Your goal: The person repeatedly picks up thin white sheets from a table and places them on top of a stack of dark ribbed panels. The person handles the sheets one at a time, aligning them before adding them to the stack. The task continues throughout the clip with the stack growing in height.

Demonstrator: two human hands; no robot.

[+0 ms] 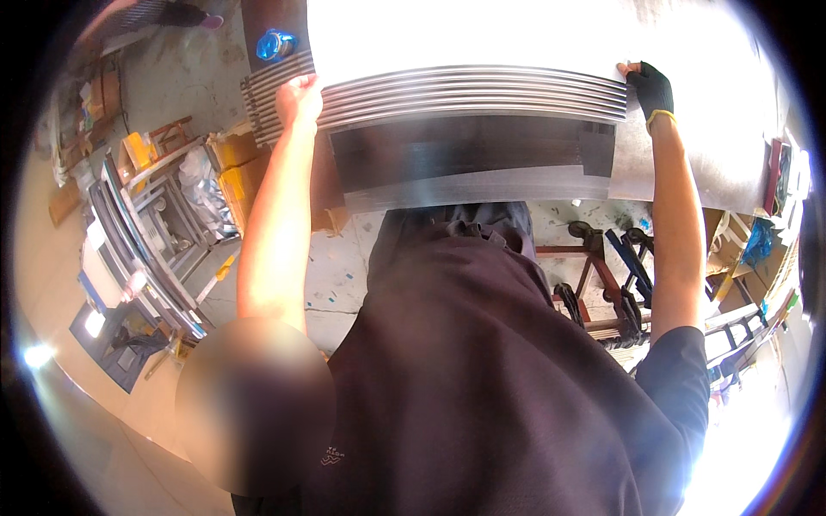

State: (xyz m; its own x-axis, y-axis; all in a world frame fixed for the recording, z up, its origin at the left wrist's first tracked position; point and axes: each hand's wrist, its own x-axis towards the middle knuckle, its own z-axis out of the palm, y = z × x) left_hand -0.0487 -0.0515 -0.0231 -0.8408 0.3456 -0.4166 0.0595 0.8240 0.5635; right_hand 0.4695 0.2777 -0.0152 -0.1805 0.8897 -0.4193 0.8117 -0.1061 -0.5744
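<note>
**Stack of thin metal sheets, held at both ends**

Item: stack of metal sheets (471, 90), grey and glossy, their long edges showing as a band of close parallel lines. It sits high in the view, in front of the person's chest, across the near edge of a brightly lit work surface (551, 30). A darker sheet face (465, 159) hangs below the band.

Hold, left: the left hand (298, 100), bare, is at the left end of the stack, fingers curled over the edge band. How tightly they close is not visible.

Hold, right: the right hand (650, 88), in a dark fingerless glove with a yellow cuff, is at the right end, fingers hooked over the top corner. The palm side is hidden.

Handling, judged: stiff across the short side, likely to flex and sag along the length; heavy as a stack. Smooth faces would slip on each other, and the edges look sharp. The two ends seem the fitting places to grip, both hands level.

Nearby: a blue object (275, 43) beyond the left hand, a metal frame rack (151, 236) at left, a red-brown trolley frame (602, 275) at right.

Not made out: the far part of the stack is lost in glare; the sheet count is unclear; the person's torso hides whatever supports the stack below.
</note>
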